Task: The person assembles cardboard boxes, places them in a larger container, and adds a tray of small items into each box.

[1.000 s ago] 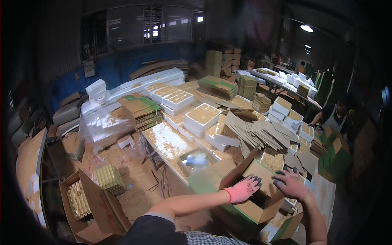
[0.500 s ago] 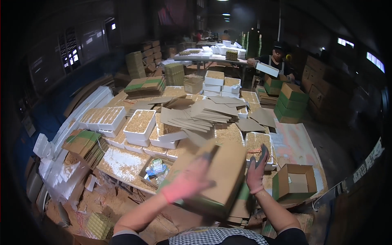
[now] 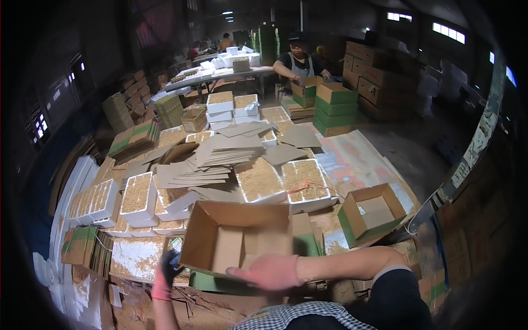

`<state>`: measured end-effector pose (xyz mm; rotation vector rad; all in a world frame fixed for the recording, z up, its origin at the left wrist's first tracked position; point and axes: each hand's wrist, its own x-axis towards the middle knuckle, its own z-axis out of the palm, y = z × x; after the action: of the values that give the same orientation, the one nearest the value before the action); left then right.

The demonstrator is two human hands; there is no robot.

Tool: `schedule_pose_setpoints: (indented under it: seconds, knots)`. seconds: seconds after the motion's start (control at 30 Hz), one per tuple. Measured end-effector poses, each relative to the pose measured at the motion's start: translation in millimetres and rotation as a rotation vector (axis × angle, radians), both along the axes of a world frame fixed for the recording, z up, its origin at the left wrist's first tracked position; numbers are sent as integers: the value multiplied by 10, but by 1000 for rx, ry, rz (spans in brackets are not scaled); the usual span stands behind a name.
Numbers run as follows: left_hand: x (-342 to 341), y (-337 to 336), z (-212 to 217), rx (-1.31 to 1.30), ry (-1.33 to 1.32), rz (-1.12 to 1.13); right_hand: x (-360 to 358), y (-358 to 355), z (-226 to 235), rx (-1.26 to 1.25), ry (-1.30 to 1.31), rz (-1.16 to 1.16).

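Grip: right hand (image 3: 270, 271) at near rim of box (image 3: 258, 220), left hand (image 3: 165, 270) beside; closure unclear, both. Box, lower centre, now mouth-up; inside accessible.

The right hand (image 3: 273, 272) is gloved in pink, the left hand (image 3: 164, 274) in pink with blackish fingers (image 3: 174, 260). The nearest carton (image 3: 267, 234) is plain brown inside and green low on its outside. The apron (image 3: 308, 315) is checked black and white, the sleeve (image 3: 400, 297) dark with a pale grey cuff (image 3: 392, 270). The foam boxes (image 3: 313, 205) are white, their filling (image 3: 304, 175) tan, the cardboard sheets (image 3: 228, 152) greyish brown, the bench (image 3: 352, 155) whitish with pink patches.
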<state>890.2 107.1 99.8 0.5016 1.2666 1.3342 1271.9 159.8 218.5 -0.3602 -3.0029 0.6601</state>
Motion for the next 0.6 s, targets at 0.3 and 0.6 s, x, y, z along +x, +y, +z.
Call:
schedule_pose_setpoints:
  seconds: [0.3, 0.6]
  knots:
    - [891, 860, 707, 78, 786, -486, 1417, 2331, -854, 556, 104, -1115]
    - [994, 805, 694, 28, 826, -388, 2445, -595, -1615, -527, 473, -1642]
